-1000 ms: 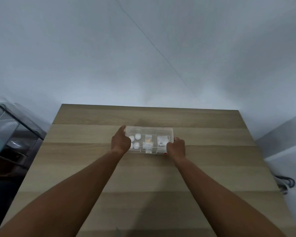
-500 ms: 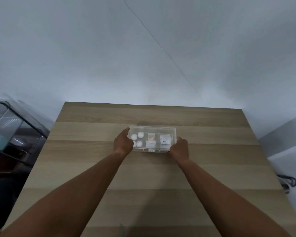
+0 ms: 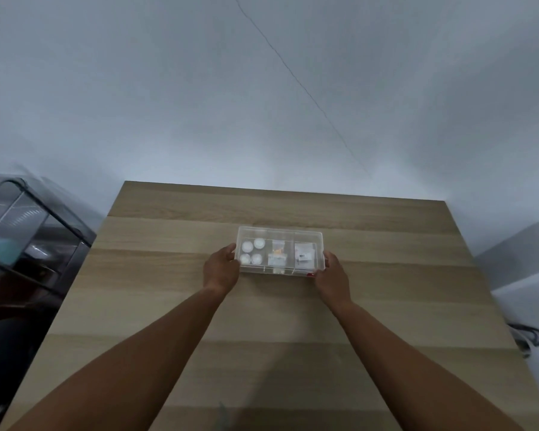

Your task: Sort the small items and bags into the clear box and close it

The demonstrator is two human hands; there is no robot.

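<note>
The clear box [image 3: 280, 234] lies flat on the wooden table [image 3: 168, 306], lid down, with three compartments showing through it. Several white round items [image 3: 251, 251] fill the left compartment. A small bag with orange bits [image 3: 277, 255] is in the middle one and a small bag with a label [image 3: 304, 256] in the right one. My left hand [image 3: 221, 269] grips the box's left end and my right hand [image 3: 332, 275] grips its right end, near a red latch [image 3: 310, 274].
A dark glass-fronted cabinet [image 3: 22, 241] stands to the left of the table. A black cable [image 3: 526, 335] lies on the floor at the right. White walls rise behind the table's far edge.
Both hands have slid toward the near corners of the box. The left thumb came off the far-left corner. The box stays flat on the table.
</note>
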